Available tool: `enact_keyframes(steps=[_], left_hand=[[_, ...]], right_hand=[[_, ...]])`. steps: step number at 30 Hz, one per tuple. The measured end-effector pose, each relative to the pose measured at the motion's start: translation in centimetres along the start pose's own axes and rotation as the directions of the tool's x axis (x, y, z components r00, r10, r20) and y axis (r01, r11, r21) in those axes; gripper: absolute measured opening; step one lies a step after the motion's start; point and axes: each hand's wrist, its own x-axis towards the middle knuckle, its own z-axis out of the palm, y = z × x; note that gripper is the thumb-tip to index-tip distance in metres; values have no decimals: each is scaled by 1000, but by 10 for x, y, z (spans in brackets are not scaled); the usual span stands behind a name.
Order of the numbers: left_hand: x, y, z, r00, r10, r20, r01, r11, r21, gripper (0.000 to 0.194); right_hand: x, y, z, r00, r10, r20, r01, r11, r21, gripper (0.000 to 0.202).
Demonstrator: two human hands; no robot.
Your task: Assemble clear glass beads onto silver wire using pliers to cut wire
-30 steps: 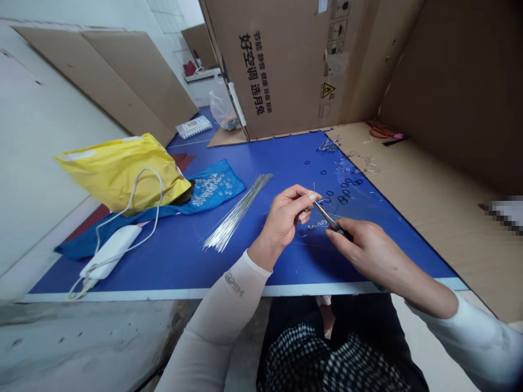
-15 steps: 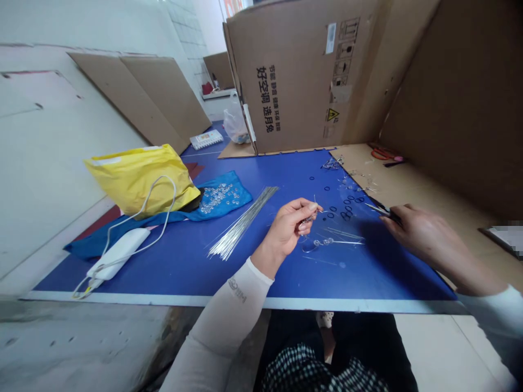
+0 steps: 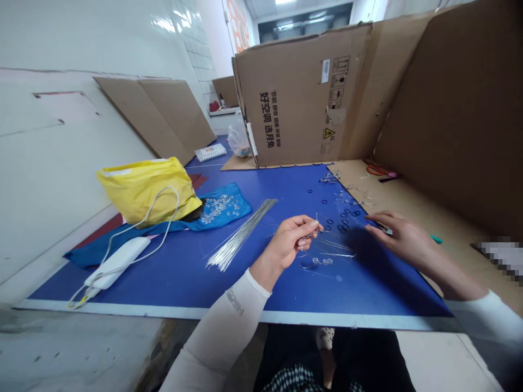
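My left hand (image 3: pixel 296 237) is closed, thumb and forefinger pinching a thin wire (image 3: pixel 317 220) that sticks up from the fingertips. Part of what it holds is hidden in the fingers. My right hand (image 3: pixel 402 242) hovers at the table's right side, thumb and forefinger apart. A metal part of the pliers (image 3: pixel 385 229) shows between them; the rest is mostly covered by the hand. Below my left hand lie clear beads (image 3: pixel 322 261) on a wire. Small black rings (image 3: pixel 344 222) and loose thin wires (image 3: pixel 337 248) lie between the hands.
A bundle of silvery wires (image 3: pixel 241 237) lies left of my left hand. Clear beads (image 3: pixel 220 208) rest on a blue cloth (image 3: pixel 241 198) beside a yellow bag (image 3: pixel 151 190). A white power strip (image 3: pixel 118 267), cardboard box (image 3: pixel 298 120) and red-handled scissors (image 3: pixel 376 169) surround the work.
My right hand has shifted slightly left and down, its forefinger and thumb spreading; the pliers' tips no longer point out ahead. My left hand keeps its pinch. The camera view has tilted up.
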Motion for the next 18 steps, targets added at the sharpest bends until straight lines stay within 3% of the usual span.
enact_keyframes(steps=[4, 7, 18], left_hand=[[0, -3, 0, 1000, 0, 5, -1, 1000, 30, 28], [0, -4, -1, 1000, 6, -13, -5, 999, 53, 31], [2, 0, -3, 997, 67, -49, -54, 970, 235, 27]], right_hand=[[14, -63, 5, 998, -52, 33, 35, 918, 395, 35], [24, -90, 15, 994, -89, 58, 39, 812, 582, 32], [33, -88, 29, 998, 57, -28, -17, 672, 740, 28]])
